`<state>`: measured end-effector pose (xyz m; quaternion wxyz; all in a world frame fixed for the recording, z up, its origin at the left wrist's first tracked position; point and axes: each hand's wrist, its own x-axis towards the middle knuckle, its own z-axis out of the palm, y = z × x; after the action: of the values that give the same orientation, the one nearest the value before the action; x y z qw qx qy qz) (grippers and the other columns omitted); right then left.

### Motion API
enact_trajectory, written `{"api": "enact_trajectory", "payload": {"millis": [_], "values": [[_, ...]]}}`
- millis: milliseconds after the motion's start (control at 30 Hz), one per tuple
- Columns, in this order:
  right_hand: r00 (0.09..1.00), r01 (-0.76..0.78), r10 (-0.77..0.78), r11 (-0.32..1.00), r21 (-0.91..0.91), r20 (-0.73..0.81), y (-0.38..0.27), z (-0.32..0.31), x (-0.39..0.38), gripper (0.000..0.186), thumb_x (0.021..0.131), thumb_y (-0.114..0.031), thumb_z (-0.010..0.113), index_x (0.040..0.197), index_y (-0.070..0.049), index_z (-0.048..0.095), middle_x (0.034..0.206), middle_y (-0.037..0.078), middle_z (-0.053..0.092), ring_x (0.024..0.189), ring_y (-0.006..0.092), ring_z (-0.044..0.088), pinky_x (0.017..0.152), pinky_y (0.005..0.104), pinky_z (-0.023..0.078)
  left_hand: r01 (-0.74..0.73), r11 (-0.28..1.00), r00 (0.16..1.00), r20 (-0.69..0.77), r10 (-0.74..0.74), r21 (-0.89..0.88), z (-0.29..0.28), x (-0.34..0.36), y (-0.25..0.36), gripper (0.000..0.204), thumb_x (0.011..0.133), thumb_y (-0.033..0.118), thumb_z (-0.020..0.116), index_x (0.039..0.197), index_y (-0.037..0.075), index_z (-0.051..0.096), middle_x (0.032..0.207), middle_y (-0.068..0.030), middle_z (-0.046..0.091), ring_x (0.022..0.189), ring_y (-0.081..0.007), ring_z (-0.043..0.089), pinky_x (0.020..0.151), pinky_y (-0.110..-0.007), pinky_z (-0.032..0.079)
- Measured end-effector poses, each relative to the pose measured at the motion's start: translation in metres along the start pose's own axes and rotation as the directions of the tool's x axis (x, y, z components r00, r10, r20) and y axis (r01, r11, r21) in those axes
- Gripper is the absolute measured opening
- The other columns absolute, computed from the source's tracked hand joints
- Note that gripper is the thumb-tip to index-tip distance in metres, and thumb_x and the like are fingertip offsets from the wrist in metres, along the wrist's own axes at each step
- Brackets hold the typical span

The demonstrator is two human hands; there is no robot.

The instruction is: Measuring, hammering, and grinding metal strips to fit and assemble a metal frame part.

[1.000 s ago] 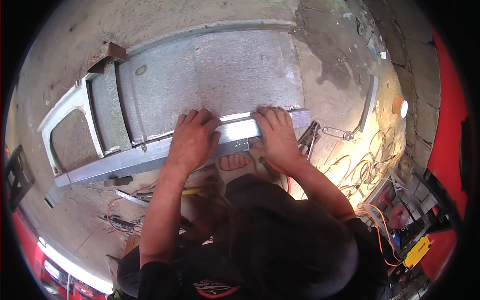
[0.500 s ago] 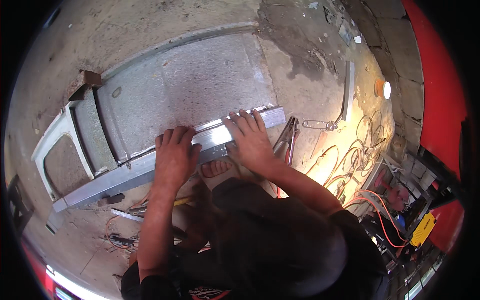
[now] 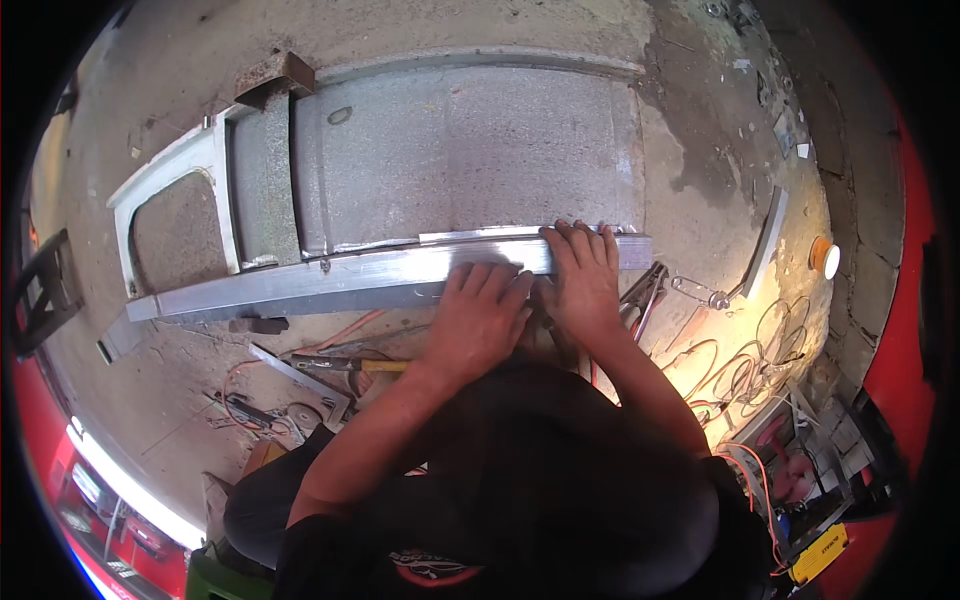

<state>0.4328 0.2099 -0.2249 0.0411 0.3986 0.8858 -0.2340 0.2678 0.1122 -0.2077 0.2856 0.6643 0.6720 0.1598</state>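
Observation:
A long, shiny square metal bar (image 3: 370,272) lies along the near edge of a flat grey metal door panel (image 3: 470,150), which has a pale window-like frame (image 3: 176,165) at its left end. Near the bar's right end, my right hand (image 3: 587,285) grips it, fingers bent over the top to the far edge. Just left of that, my left hand (image 3: 480,320) is on the bar's near side, fingertips close together on its upper face. Its thumb points toward the right hand. Both palms hide parts of the bar.
A rusty metal bracket (image 3: 276,78) sits at the panel's upper left corner. A yellow-banded hammer-like tool (image 3: 350,364), cables and a grinder-like disc (image 3: 305,415) lie at lower left. To the right are clamp-like pliers (image 3: 645,290), coiled wires (image 3: 765,350) and a metal strip (image 3: 766,240).
My left hand has slid right along the bar, closer to my right hand, and its fingers sit nearer the near side. The whole view has shifted, so the panel appears farther right.

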Motion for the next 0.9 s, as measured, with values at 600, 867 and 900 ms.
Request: {"api": "enact_trajectory", "payload": {"millis": [600,867,900], "values": [[0.997,-0.033,0.032,0.999,0.017,0.067,-0.015,-0.027,0.009,0.064,0.074,-0.018,0.076,0.133,-0.006,0.053,0.132,0.015,0.052,0.130,0.0356,0.044,0.116,0.0567,0.024,0.281,0.958,0.900,-0.332,-0.284,-0.058,-0.067,0.003,-0.108,0.020,0.083,0.014,0.071,0.102,0.007,0.071,0.094,-0.0103,0.064,0.091,-0.0323,0.059,0.082,-0.043,0.046],[0.988,0.132,-0.106,0.956,0.262,-0.113,-0.034,-0.006,0.034,0.029,0.081,-0.017,0.075,0.107,-0.006,0.070,0.109,0.012,0.060,0.108,0.0327,0.056,0.095,0.0450,0.044,0.255,0.938,0.946,-0.142,-0.292,-0.235,-0.054,0.012,-0.095,0.017,0.083,0.013,0.071,0.097,0.004,0.073,0.092,-0.0131,0.065,0.091,-0.0340,0.061,0.082,-0.044,0.049],[0.989,0.126,-0.099,0.958,0.259,-0.111,-0.035,0.004,0.040,0.029,0.081,-0.017,0.075,0.107,-0.006,0.070,0.109,0.012,0.060,0.108,0.0327,0.056,0.095,0.0450,0.044,0.234,0.939,0.956,-0.118,-0.270,-0.250,-0.050,0.013,-0.094,0.017,0.083,0.013,0.071,0.097,0.004,0.073,0.092,-0.0131,0.065,0.091,-0.0341,0.061,0.082,-0.044,0.049]]}}
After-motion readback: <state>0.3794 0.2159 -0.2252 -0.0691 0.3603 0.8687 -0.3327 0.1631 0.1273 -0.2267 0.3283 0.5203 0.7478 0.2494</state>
